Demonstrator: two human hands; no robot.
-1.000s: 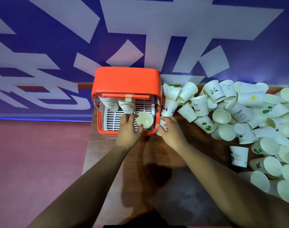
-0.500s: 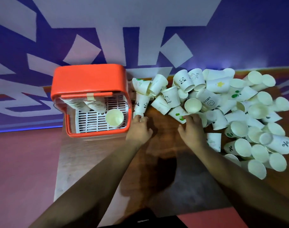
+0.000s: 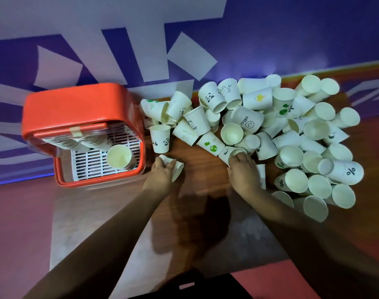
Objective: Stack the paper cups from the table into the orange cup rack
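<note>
- The fingers (image 3: pixel 162 165) of your left hand (image 3: pixel 161 178) were curled round a paper cup (image 3: pixel 177 170) turned on its side, just beside the orange cup rack (image 3: pixel 76 104) on the table (image 3: pixel 201 184).
- Your right hand (image 3: pixel 244 174), fingers curled, gripped the rim of a tipped cup (image 3: pixel 226 153) at the near edge of the pile (image 3: pixel 292 130).
- One upright cup (image 3: pixel 119 156) stood on the rack's white grid, beside leaning stacks (image 3: pixel 87 141) of cups.

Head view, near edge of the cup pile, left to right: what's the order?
orange cup rack → left hand, gripping a paper cup → green-dot cup → right hand, on a tipped cup → % cup at the far right.
</note>
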